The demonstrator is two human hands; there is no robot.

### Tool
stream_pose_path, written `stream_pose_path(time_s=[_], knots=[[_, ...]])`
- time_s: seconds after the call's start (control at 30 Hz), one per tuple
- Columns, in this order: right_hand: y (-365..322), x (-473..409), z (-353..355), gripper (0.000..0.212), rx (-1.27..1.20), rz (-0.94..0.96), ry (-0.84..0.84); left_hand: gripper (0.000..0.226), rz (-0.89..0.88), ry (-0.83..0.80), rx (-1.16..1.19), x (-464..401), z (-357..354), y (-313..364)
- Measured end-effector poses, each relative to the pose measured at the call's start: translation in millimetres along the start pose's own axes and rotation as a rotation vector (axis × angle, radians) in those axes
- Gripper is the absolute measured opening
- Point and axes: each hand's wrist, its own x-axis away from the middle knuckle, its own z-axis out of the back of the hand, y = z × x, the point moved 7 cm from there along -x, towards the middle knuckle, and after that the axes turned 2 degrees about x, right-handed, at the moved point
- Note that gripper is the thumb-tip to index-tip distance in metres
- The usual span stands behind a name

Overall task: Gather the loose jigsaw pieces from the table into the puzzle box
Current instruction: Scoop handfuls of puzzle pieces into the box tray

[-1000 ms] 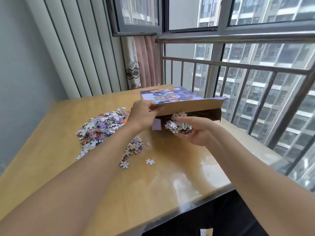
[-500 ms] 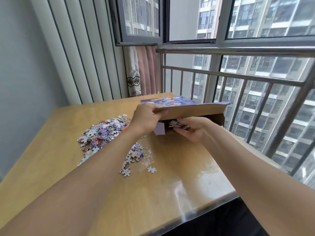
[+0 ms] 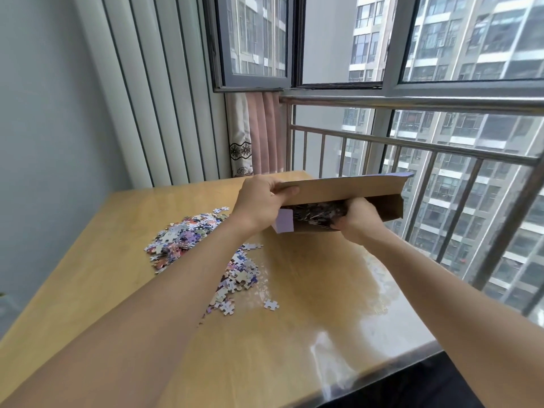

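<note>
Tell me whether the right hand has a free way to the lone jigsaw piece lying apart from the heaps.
Probably yes: the right hand is at the box mouth, and only bare table lies between it and the lone piece.

Home, enclosed high-rise apartment balcony. Wooden table sits against a metal railing with sliding windows above it, apartment towers beyond it, pink curtain at its left end.
</note>
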Motion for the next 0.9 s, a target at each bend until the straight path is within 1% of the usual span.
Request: stream_pose_path(time_s=[0.03,0.07,0.13,0.2,0.27,0.3,0.33,0.37,0.43,0.5,0.57,0.67,0.73,0.8,0.83,0.87,0.9], knots=[[-4,2,6,0.007,0.139,0.060,0.044,0.022,-0.003,0.005,-0.001,1,0,1],[-5,3,9,0.012,0.222,0.105,0.081,0.022,-0.007,0.012,-0.005,1,1,2],[-9,8,12,0.021,0.323,0.188,0.128,0.022,-0.016,0.019,-0.012,2,1,4],[-15,17,14,0.021,0.376,0.300,0.185,0.022,-0.026,0.033,-0.020,3,1,3],[-24,28,16,0.017,0.338,0.429,0.216,0.022,-0.034,0.054,-0.033,3,0,1],[-29,33,15,0.017,0.294,0.496,0.183,0.021,-0.033,0.059,-0.037,4,-1,0],[-33,37,10,0.018,0.265,0.548,0.099,0.021,-0.028,0.057,-0.037,4,-2,-2],[-36,39,2,0.021,0.255,0.569,-0.027,0.020,-0.020,0.051,-0.040,4,-4,-4],[-32,36,-16,0.028,0.272,0.526,-0.258,0.021,-0.007,0.035,-0.055,4,-6,-6],[-27,28,-22,0.038,0.290,0.480,-0.345,0.021,-0.010,0.031,-0.071,5,-7,-6],[-23,17,-20,0.045,0.338,0.456,-0.358,0.021,-0.012,0.034,-0.069,6,-7,-5],[-23,4,-13,0.046,0.404,0.454,-0.323,0.021,-0.014,0.043,-0.041,3,-5,-4],[-28,6,-13,0.044,0.395,0.484,-0.333,0.020,-0.013,0.058,-0.034,0,-2,-1],[-37,16,-16,0.052,0.337,0.528,-0.381,0.016,-0.012,0.085,-0.044,-3,1,1],[-42,20,-14,0.059,0.351,0.565,-0.366,0.015,-0.015,0.107,-0.049,-5,4,4],[-47,23,-9,0.061,0.416,0.621,-0.303,0.015,-0.010,0.135,-0.047,-7,8,5],[-52,23,-3,0.055,0.493,0.693,-0.198,0.015,-0.002,0.164,-0.033,-9,12,6]])
